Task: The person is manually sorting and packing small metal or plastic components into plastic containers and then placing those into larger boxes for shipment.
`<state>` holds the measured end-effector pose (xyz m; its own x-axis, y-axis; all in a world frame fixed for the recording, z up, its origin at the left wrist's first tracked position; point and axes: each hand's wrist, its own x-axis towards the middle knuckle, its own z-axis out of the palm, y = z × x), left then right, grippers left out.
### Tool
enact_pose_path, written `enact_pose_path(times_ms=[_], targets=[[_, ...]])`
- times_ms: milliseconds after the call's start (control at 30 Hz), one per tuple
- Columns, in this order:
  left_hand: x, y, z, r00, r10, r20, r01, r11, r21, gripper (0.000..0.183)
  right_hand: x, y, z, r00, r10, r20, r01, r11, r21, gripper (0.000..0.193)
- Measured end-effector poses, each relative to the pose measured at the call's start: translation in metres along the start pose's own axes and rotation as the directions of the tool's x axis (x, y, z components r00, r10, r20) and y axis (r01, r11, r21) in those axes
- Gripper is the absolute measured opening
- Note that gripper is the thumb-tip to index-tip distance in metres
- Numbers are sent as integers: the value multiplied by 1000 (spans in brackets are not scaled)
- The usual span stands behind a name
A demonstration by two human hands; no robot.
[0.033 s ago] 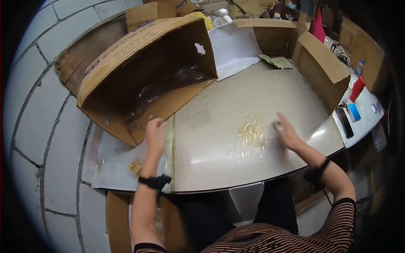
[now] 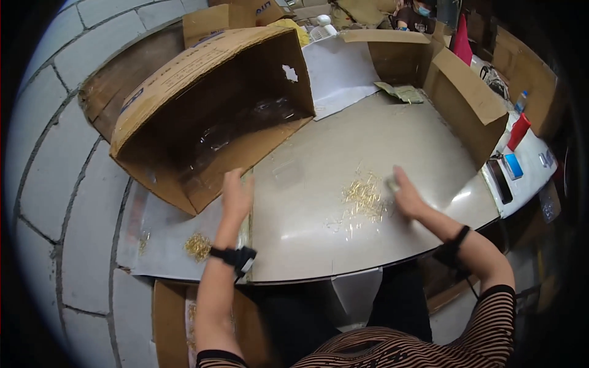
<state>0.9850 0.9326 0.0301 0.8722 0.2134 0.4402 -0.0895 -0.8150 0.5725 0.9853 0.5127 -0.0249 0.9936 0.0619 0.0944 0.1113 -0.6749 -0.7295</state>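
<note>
A loose heap of small gold-coloured metal pieces, thin like pins or clips [image 2: 363, 199], lies on the smooth metal tabletop [image 2: 300, 227]. Just right of the heap, my right hand [image 2: 408, 195] hovers with its fingers stretched out. A small greenish-grey patch shows at its finger side, too blurred to name. My left hand [image 2: 236, 196] is raised at the table's left seam, beside the front edge of a large cardboard box [image 2: 248, 150]. Its fingers point up with the thumb apart, and nothing shows in them. Clear plastic packages [image 2: 215, 138] lie inside the box.
A smaller gold pile [image 2: 198, 246] sits on the white left surface. Upright cardboard flaps [image 2: 457, 104] border the right side. A clear flat piece [image 2: 288, 168] and a folded greenish packet [image 2: 402, 92] lie on the table. Another person [image 2: 417, 15] sits far back.
My left hand has shifted slightly right, its thumb now standing away from the fingers. My right hand has come a little left, closer to the gold heap.
</note>
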Motion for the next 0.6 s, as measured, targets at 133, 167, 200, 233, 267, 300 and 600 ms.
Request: enact_pose_path(times_ms=[133, 167, 200, 233, 267, 300, 600], targets=[[32, -5, 79, 979, -198, 44, 179, 946, 270, 47, 10, -69, 50, 959, -77, 271, 187, 894, -408, 63], [37, -6, 87, 952, -248, 179, 191, 940, 284, 46, 7, -76, 54, 961, -62, 270, 175, 891, -418, 63], [39, -6, 91, 902, -303, 308, 207, 929, 306, 44, 3, -83, 59, 920, -150, 361, 306, 852, -426, 63], [38, -6, 96, 895, -312, 318, 215, 928, 305, 44, -2, -84, 62, 860, -232, 454, 435, 799, -415, 62], [36, -6, 98, 919, -286, 273, 239, 952, 192, 37, -9, -82, 65, 855, -224, 467, 435, 800, -413, 62], [32, -5, 95, 940, -269, 210, 257, 963, 80, 30, -15, -82, 67, 833, -279, 478, 485, 783, -388, 63], [-89, 98, 1, 888, -372, 270, 393, 310, -866, 13, -35, -90, 67, 810, -298, 505, 548, 692, -470, 67]])
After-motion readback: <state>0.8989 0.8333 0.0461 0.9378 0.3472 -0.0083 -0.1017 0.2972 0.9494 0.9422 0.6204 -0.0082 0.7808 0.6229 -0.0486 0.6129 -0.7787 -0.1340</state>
